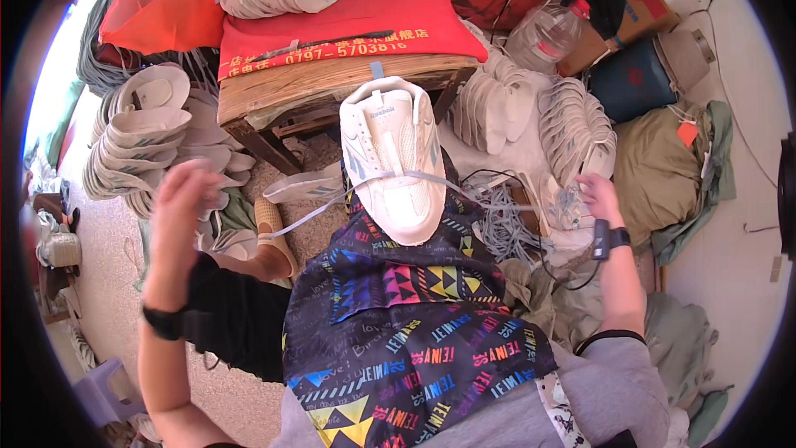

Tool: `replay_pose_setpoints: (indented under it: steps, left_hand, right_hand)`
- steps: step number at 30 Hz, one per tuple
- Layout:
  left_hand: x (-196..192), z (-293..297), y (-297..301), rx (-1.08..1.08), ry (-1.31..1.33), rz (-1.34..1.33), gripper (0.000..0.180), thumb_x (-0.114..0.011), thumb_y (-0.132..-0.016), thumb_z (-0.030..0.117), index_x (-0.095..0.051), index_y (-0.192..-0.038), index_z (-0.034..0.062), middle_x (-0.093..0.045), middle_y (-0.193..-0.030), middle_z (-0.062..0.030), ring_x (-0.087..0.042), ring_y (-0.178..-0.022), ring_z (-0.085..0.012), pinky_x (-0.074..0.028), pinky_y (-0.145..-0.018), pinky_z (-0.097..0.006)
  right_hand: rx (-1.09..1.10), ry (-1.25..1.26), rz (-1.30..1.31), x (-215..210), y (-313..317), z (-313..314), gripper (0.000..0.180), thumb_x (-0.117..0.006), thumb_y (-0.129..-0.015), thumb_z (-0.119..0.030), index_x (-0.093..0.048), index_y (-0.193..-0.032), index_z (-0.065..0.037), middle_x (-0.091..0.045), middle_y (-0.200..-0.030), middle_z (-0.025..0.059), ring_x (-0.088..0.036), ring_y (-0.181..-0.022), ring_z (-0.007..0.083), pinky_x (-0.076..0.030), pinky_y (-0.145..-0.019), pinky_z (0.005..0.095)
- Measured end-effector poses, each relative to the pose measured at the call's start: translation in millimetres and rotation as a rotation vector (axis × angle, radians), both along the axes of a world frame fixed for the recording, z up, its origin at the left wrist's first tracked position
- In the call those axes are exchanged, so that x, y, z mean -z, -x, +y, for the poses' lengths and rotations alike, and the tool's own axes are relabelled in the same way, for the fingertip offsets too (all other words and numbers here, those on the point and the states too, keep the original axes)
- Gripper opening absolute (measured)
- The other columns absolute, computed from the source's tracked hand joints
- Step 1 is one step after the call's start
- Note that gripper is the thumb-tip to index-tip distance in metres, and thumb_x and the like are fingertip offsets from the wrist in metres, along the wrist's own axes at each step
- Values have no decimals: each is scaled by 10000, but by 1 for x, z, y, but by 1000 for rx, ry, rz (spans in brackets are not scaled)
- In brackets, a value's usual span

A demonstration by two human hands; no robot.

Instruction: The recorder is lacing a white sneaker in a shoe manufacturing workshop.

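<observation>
A white shoe with grey-blue trim rests on my lap, its toe toward me. A light grey shoelace crosses its lower eyelets, with a length trailing out to each side. My left hand is raised to the left, apart from the shoe; its fingers are smeared by motion. Off to the right, my right hand has its fingers bent together beside stacked white shoe uppers. Whatever is between those fingertips is too small to make out.
Ahead stands a wooden stool under a red cloth, with more uppers on top. Stacked uppers lie at left. Right of my lap are a bundle of grey laces, a clear plastic bottle and an olive cloth bundle.
</observation>
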State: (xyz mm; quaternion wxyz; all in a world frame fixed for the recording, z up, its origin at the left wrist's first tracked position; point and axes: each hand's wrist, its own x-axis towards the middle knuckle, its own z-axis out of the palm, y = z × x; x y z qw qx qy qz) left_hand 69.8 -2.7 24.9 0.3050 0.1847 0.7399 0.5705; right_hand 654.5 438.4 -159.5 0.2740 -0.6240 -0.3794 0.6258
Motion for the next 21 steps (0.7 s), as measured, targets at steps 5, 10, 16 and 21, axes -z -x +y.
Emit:
replay_pose_setpoints:
  steps: [5,10,16,21]
  left_hand:
    - [77,71,-66,291,-246,-66,147,-504,-1003,137,-569,-1070,24,-662,-999,-72,-623,-882,-125,-521,-778,-271]
    - [96,98,-109,321,-176,-212,130,-508,-1007,162,-550,-1024,40,-612,-891,-14,-580,-757,-77,-441,-604,-204]
    - [98,91,-128,310,-99,-229,152,-571,-984,171,-565,-937,26,-575,-715,13,-504,-561,-55,-421,-515,-215]
    - [100,90,-127,309,-62,-65,226,-630,-954,220,-633,-866,11,-573,-659,31,-476,-581,-29,-398,-512,-222]
  right_hand:
    - [-576,-222,131,-116,236,-130,349,-569,-927,-148,-492,-1236,-6,-706,-928,72,-540,-631,71,-430,-571,205]
    - [-889,-402,192,-108,292,-180,160,-542,-982,-157,-570,-1092,-45,-619,-882,19,-568,-778,72,-455,-664,209]
    - [-1013,-312,79,-107,291,-183,114,-562,-981,-152,-553,-1014,-44,-553,-805,-35,-515,-683,36,-420,-583,201]
    - [-1053,-518,-71,-111,293,-180,230,-632,-929,-239,-578,-949,-16,-612,-742,26,-554,-654,99,-455,-596,285]
